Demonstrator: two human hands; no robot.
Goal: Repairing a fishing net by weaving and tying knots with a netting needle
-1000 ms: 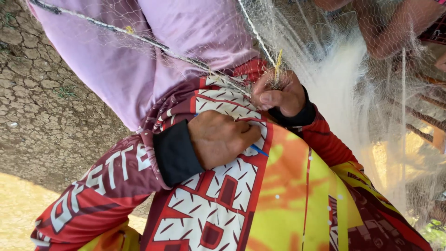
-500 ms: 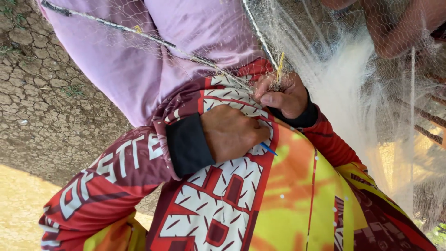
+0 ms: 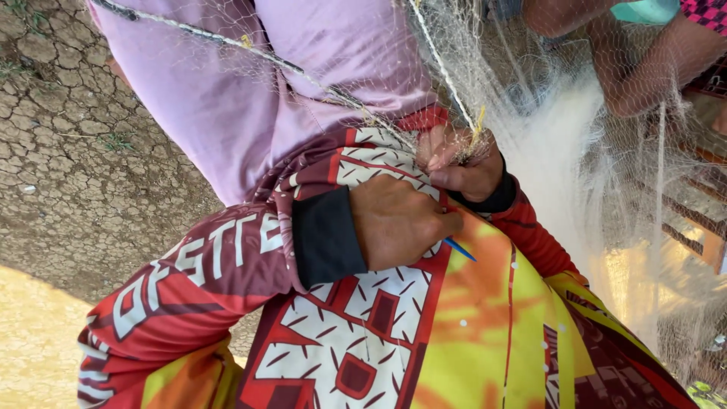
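Where the fine white fishing net (image 3: 560, 151) drapes over the person's lap, its mesh is bunched at a knot with a short yellow strand (image 3: 478, 121) standing up from it. The right hand (image 3: 463, 163) pinches that bunch, fingers (image 3: 443, 148) curled narrow and closed on the mesh. Just below and touching it, the left hand (image 3: 397, 221) is clenched around a thin blue netting needle (image 3: 460, 248), only the tip of which shows past the knuckles. Both wrists carry black cuffs under red patterned sleeves (image 3: 189, 280). A corded net edge line (image 3: 227, 42) runs taut from the upper left down to the hands, and a second cord (image 3: 439, 60) rises from the knot toward the top. The net lies across mauve trousers (image 3: 250, 98) and a red, white and yellow jersey (image 3: 424, 333). Another person's bare arm (image 3: 651, 60) shows behind the mesh at upper right. Cracked dry earth (image 3: 68, 151) lies to the left.
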